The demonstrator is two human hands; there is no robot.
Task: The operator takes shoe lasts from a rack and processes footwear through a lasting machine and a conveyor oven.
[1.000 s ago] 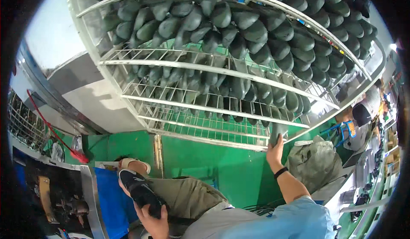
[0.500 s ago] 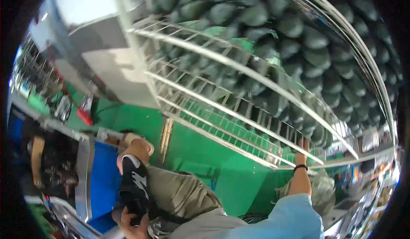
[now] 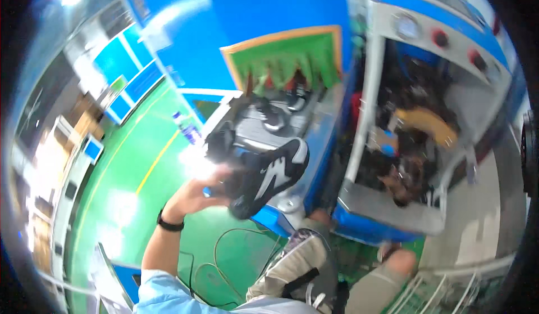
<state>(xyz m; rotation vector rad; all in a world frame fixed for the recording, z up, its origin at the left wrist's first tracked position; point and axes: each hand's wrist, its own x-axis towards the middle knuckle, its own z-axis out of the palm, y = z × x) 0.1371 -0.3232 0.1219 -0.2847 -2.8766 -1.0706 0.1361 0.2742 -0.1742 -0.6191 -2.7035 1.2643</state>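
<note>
Black shoe with white side markings held in the left hand, mid-frame

The shoe is tilted at the centre of the frame, its pale-edged end pointing up and right. The left hand comes in from the lower left, fingers bent round the shoe's lower-left end; motion blur hides their exact placement. The right hand's state cannot be told. A black wristband circles the left wrist, below a light-blue sleeve at the lower left. Just above the shoe, two black-and-white shoes stand on a grey tray, near an orange-edged green fringed curtain on a tall blue machine. At upper right, a blue-and-white machine carries a round gauge. A white metal rack crosses the lower right corner.
</note>
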